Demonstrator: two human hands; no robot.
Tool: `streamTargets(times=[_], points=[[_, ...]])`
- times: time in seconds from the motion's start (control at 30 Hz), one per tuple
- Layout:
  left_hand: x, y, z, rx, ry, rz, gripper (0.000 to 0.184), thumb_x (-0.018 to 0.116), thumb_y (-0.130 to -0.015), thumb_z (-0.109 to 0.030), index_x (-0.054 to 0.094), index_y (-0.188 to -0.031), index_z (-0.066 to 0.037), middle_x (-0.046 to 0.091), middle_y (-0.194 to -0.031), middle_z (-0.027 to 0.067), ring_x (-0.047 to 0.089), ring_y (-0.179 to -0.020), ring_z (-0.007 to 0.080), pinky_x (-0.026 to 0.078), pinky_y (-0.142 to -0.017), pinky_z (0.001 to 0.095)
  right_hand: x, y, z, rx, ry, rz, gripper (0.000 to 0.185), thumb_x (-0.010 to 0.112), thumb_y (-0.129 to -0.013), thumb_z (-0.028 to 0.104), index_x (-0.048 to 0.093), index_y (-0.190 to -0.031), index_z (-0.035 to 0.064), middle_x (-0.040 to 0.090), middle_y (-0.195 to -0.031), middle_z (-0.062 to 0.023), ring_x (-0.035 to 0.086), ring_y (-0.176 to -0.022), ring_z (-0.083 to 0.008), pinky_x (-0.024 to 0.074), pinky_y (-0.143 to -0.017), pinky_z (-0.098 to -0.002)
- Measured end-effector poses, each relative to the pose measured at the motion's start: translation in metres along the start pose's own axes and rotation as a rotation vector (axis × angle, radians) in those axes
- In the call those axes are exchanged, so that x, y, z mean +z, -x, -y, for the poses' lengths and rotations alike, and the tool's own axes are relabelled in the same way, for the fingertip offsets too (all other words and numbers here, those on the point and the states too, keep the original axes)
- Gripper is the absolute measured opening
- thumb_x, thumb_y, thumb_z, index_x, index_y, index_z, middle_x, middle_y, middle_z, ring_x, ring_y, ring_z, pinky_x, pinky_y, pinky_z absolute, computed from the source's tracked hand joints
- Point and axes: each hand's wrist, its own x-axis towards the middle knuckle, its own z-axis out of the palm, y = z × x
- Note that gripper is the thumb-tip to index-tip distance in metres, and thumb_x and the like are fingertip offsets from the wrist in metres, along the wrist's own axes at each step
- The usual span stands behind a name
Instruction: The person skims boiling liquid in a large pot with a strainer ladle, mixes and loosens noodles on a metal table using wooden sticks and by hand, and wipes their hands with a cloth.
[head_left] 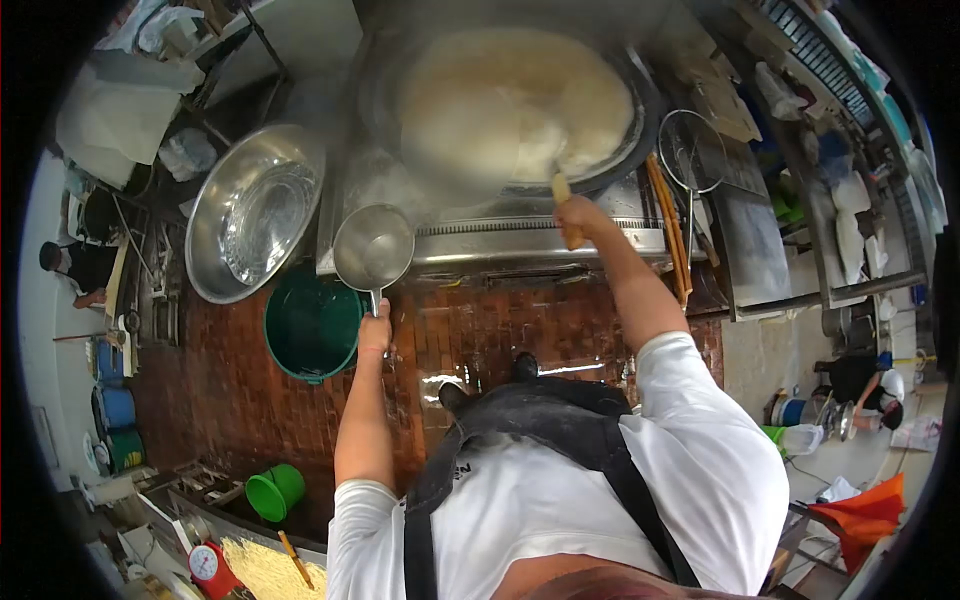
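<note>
My left hand [375,331] is closed around the handle of a large metal ladle [374,247]. The ladle's round bowl hangs between the stove's front edge and a dark green bucket [312,325], with nothing clearly visible in it. My right hand [584,217] grips a wooden-handled tool [561,187] at the near right rim of a big wok [643,130]. That tool's far end is hidden in the foam, so its kind cannot be made out. Pale, frothy liquid [500,100] fills the wok, and steam blurs its left side.
A wide metal basin [208,240] leans left of the stove [450,245]. Wooden sticks [672,235] and a round strainer [691,150] lie to the right. A bright green bucket [275,492] sits behind on the left. Co-workers [868,390] [88,265] are at both sides. The brick floor [470,330] looks wet.
</note>
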Motion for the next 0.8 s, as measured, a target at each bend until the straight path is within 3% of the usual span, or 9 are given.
streamTargets(times=[0.03,0.13,0.2,0.33,0.43,0.47,0.57,0.6,0.8], points=[[0.003,-0.016,0.014,0.038,-0.016,-0.017,0.077,0.049,-0.091,-0.060,0.051,-0.116,0.014,0.062,-0.081,0.0199,0.066,-0.062,0.0317,0.053,-0.045,0.0403,0.016,-0.008,0.012,-0.009,-0.093,0.019,0.013,0.064,-0.077,0.011,0.060,-0.068,0.0025,0.059,-0.060,-0.0083,0.060,-0.053,-0.0190,0.0501,-0.049,-0.0344],[0.008,-0.049,0.041,0.086,-0.021,-0.040,0.077,0.049,-0.092,-0.060,0.051,-0.114,0.014,0.061,-0.079,0.0195,0.065,-0.058,0.0314,0.053,-0.045,0.0405,0.056,-0.012,0.098,0.396,-0.716,0.037,0.009,0.064,-0.078,0.006,0.060,-0.070,0.0032,0.059,-0.062,-0.0069,0.059,-0.052,-0.0189,0.0503,-0.049,-0.0342],[-0.006,0.005,-0.004,0.034,0.021,-0.014,0.076,0.049,-0.092,-0.059,0.051,-0.113,0.014,0.061,-0.076,0.0191,0.064,-0.053,0.0310,0.052,-0.045,0.0404,0.067,-0.002,0.145,0.407,-0.762,0.046,0.010,0.064,-0.079,0.007,0.059,-0.071,0.0028,0.058,-0.061,-0.0066,0.058,-0.052,-0.0187,0.0502,-0.049,-0.0343],[-0.007,-0.007,0.006,0.065,-0.017,0.003,0.073,0.046,-0.094,-0.059,0.052,-0.109,0.012,0.060,-0.070,0.0193,0.061,-0.044,0.0304,0.049,-0.042,0.0394,0.081,0.004,0.183,0.380,-0.759,0.124,0.010,0.064,-0.081,0.010,0.058,-0.079,0.0023,0.060,-0.066,-0.0073,0.058,-0.051,-0.0183,0.0498,-0.048,-0.0346],[-0.019,0.006,-0.004,0.035,-0.067,0.069,0.075,0.043,-0.095,-0.057,0.051,-0.118,0.014,0.066,-0.096,0.0267,0.065,-0.052,0.0319,0.053,-0.055,0.0407,0.092,0.038,0.214,0.267,-0.627,0.113,0.013,0.064,-0.080,0.010,0.057,-0.090,0.0030,0.062,-0.072,-0.0080,0.057,-0.050,-0.0183,0.0492,-0.047,-0.0348],[-0.020,0.005,-0.002,0.036,-0.070,0.061,0.076,0.042,-0.095,-0.057,0.051,-0.119,0.014,0.066,-0.097,0.0269,0.066,-0.053,0.0319,0.053,-0.055,0.0407,0.097,0.052,0.219,0.212,-0.514,0.113,0.023,0.062,-0.083,0.011,0.053,-0.102,0.0023,0.064,-0.077,-0.0127,0.060,-0.052,-0.0218,0.0500,-0.049,-0.0374],[-0.018,-0.005,0.008,0.046,-0.080,0.047,0.077,0.042,-0.095,-0.058,0.050,-0.121,0.014,0.066,-0.100,0.0275,0.066,-0.054,0.0321,0.054,-0.057,0.0405,0.105,0.094,0.235,0.171,0.056,-0.061,0.030,0.057,-0.083,0.006,0.050,-0.112,-0.0003,0.066,-0.079,-0.0207,0.069,-0.071,-0.0283,0.0543,-0.058,-0.0429],[-0.018,-0.009,0.011,0.054,-0.085,0.052,0.077,0.041,-0.095,-0.059,0.049,-0.122,0.013,0.066,-0.101,0.0277,0.066,-0.054,0.0321,0.054,-0.057,0.0404,0.114,0.100,0.226,0.151,0.285,-0.102,0.039,0.055,-0.085,0.009,0.044,-0.120,-0.0013,0.066,-0.092,-0.0270,0.070,-0.087,-0.0322,0.0547,-0.069,-0.0472],[-0.021,-0.007,0.014,0.046,-0.093,0.092,0.079,0.041,-0.095,-0.059,0.048,-0.124,0.014,0.066,-0.101,0.0275,0.067,-0.056,0.0327,0.054,-0.059,0.0405,0.173,0.122,0.139,0.147,0.605,-0.056,0.043,0.056,-0.085,0.008,0.040,-0.123,-0.0001,0.064,-0.103,-0.0278,0.066,-0.094,-0.0402,0.0532,-0.076,-0.0508]])
